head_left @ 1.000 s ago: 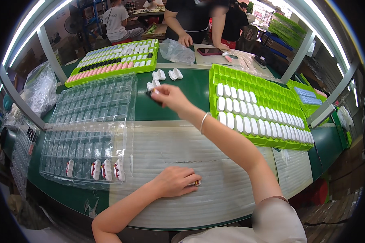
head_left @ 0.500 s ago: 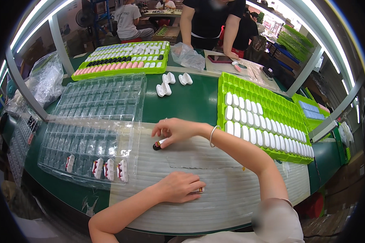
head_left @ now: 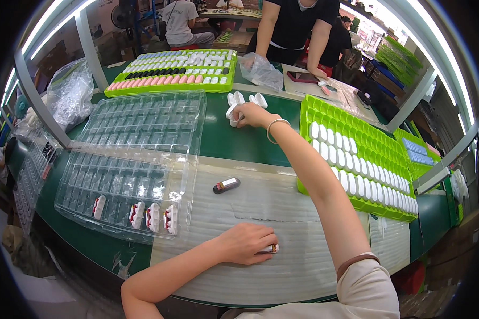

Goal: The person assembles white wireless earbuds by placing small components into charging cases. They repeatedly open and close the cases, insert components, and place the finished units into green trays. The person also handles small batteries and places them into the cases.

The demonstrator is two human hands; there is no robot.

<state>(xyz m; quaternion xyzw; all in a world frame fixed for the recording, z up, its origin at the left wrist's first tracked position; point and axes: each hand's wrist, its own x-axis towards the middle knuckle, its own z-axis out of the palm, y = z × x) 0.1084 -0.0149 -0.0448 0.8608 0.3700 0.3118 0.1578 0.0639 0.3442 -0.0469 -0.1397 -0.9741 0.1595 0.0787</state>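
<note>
My left hand (head_left: 246, 243) rests on the pale foam sheet, fingers curled round a small piece with a white and brown end (head_left: 271, 248) that sticks out by the fingertips; the rest of it is hidden. My right hand (head_left: 254, 115) reaches out to the far side, its fingers pinched on an open white case (head_left: 232, 112). Beside that case stand two more open white cases (head_left: 236, 99). Between my hands and the clear tray lies a dark oval case (head_left: 226, 185) with a white label on top.
On the left, a clear plastic tray (head_left: 127, 165) holds several white-and-red pieces (head_left: 153, 217) near its front. A green tray (head_left: 306, 154) of white oval cases stands right; another green tray (head_left: 226, 85) is at the back. A person (head_left: 298, 32) leans on the far side, near a phone (head_left: 302, 77).
My right hand has let go of the dark oval case and moved away to the far white cases, where it now grips one. My left hand stays on the sheet. The whole view has shifted slightly.
</note>
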